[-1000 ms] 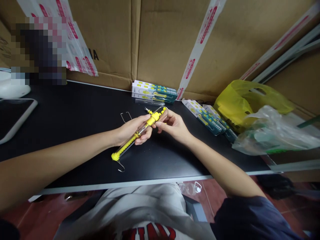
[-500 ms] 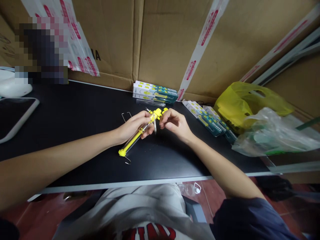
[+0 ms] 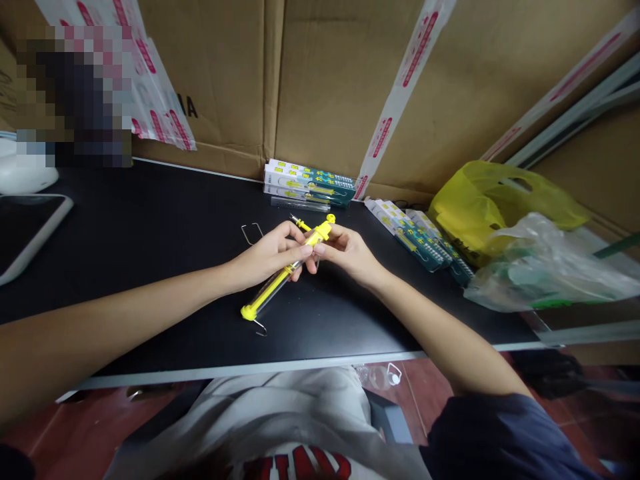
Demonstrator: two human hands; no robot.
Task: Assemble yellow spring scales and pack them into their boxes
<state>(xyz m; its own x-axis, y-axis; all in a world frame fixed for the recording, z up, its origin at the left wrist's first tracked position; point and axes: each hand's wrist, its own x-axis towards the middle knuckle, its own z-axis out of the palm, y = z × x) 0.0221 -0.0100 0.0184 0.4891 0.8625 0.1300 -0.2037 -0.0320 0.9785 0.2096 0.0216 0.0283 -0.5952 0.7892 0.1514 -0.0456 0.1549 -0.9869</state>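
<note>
Head view: the left hand [image 3: 280, 252] is closed around the upper part of a clear-tubed spring dynamometer [image 3: 271, 287], thumb on top and fingers curled beneath. The right hand [image 3: 353, 257] has thumb and fingers drawn together at the yellow cap [image 3: 317, 235] at its far end; which part the right fingertips bear on, cap or metal loop, cannot be told for certain. The dynamometer is held aslant above the black tabletop [image 3: 170, 227], its lower end toward the person, with a metal hook [image 3: 261, 329] projecting from that end. Just beyond the hands lie a slim yellow piece [image 3: 302, 224] and a small yellow knob [image 3: 331, 218]; a bent wire loop [image 3: 253, 234] lies to the left. Farther back, a clear tube [image 3: 300, 205] lies before stacked printed cartons [image 3: 309, 181], near the cardboard [image 3: 320, 87]. To the right are more printed boxes [image 3: 407, 235], a yellow plastic bag [image 3: 467, 207] and a clear plastic bag [image 3: 545, 270]. A white-edged device [image 3: 30, 233] rests at far left.
</note>
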